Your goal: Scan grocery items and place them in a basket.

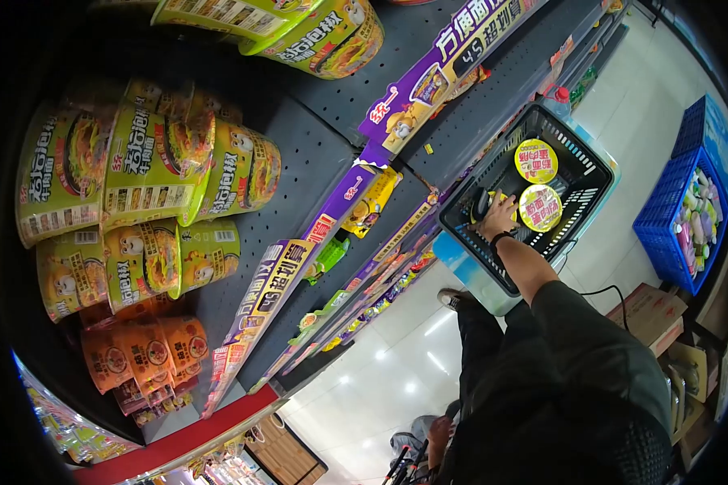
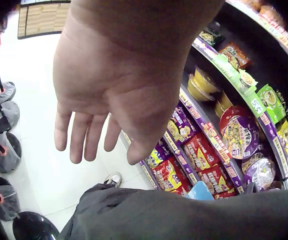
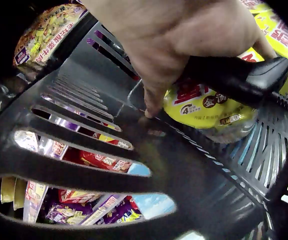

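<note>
3 yel.-lid tubs, 1 blk bskt.

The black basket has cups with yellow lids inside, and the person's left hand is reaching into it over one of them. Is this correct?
Not quite: the hand is wrong. The right wrist view shows that the right hand is the one reaching into the black basket, over a yellow-lidded cup. The rest is correct.
</note>
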### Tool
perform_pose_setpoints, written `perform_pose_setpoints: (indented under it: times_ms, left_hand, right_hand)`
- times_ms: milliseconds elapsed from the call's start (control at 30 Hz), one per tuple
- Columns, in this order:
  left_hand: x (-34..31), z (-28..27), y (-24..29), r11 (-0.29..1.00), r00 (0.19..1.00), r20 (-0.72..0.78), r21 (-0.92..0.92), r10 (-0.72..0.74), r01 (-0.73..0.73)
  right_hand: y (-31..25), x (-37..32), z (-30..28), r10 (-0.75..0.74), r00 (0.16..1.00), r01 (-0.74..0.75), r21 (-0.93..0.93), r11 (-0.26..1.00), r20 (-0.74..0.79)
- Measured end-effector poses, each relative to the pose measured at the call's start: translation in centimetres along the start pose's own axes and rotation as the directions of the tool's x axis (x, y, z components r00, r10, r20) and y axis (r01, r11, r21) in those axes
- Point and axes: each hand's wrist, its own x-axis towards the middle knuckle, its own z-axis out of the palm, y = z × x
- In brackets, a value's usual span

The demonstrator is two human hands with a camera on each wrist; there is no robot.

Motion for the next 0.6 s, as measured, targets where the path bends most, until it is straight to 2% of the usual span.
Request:
perform_pose_setpoints:
  times_ms: [33,67,133,167,200,233,267,333,367,400,467,500,533,600]
  left_hand:
    - [-0.6,0.6,-0.9,0.988,0.988,-0.041,0.048,0.151,-0.149]
    - [-0.7,0.8,0.0,0.988,0.988,-0.043,0.043,0.151,-0.15]
    - [-0.8,1.2,2.4,0.968,0.986,-0.034,0.197,0.165,-0.155]
    - [-0.6,1.3,2.6,0.969,0.986,-0.037,0.193,0.166,-0.156]
    - [-0.5,1.4,2.8,1.0,0.996,-0.085,-0.013,0.001,-0.002]
    - [-0.6,1.5,3.1,0.964,0.981,-0.096,-0.224,-0.17,0.145]
    - [-0.3,1.6,3.5,0.963,0.982,-0.098,-0.232,-0.162,0.136]
    - [-0.2,1.2,4.8,0.984,0.981,-0.092,-0.077,-0.168,0.161]
    - [0.2,1.3,6.2,0.954,0.952,-0.114,-0.13,-0.283,0.268]
    - [0.8,1.1,5.7,0.958,0.957,-0.114,-0.136,-0.268,0.252]
    - [2.2,0.5,4.5,0.969,0.97,-0.057,-0.089,-0.234,0.229]
    - [3.4,0.7,4.1,0.984,0.976,-0.126,-0.046,-0.176,0.171]
    - [4.4,0.6,3.8,0.988,0.981,-0.126,-0.055,-0.149,0.143]
    - [6.4,0.4,3.2,0.99,0.972,-0.195,-0.062,-0.135,0.125]
  right_hand:
    - [0.0,-0.2,0.3,-0.011,1.0,0.011,0.0,1.0,0.018]
    - [0.0,-0.2,0.5,-0.021,0.999,0.021,0.0,1.0,0.036]
    - [-0.3,0.2,0.2,-0.027,0.999,0.028,-0.018,0.999,0.017]
    - [-0.2,0.3,-0.3,-0.029,0.999,0.029,-0.009,1.0,0.031]
    - [0.0,0.2,-0.9,-0.031,0.998,0.031,0.0,1.0,0.045]
    - [0.4,-0.4,-1.3,-0.04,0.997,0.039,0.019,0.999,0.063]
    - [0.4,-0.4,-1.7,-0.047,0.997,0.047,0.019,0.999,0.053]
    - [0.6,-0.2,-2.1,-0.07,0.986,0.064,0.047,0.997,0.154]
    - [0.8,-0.3,-2.9,-0.113,0.981,0.105,0.062,0.993,0.159]
    - [0.8,-1.0,-4.6,-0.121,0.982,0.112,0.066,0.991,0.143]
    - [1.1,-2.8,-8.1,-0.131,0.966,0.078,0.23,0.97,0.224]
    - [1.4,-3.0,-9.1,-0.164,0.979,0.129,0.251,0.959,0.124]
    - [2.4,-3.0,-10.6,-0.218,0.962,0.138,0.396,0.908,0.164]
    - [4.2,-2.5,-9.8,-0.26,0.961,0.174,0.52,0.836,0.096]
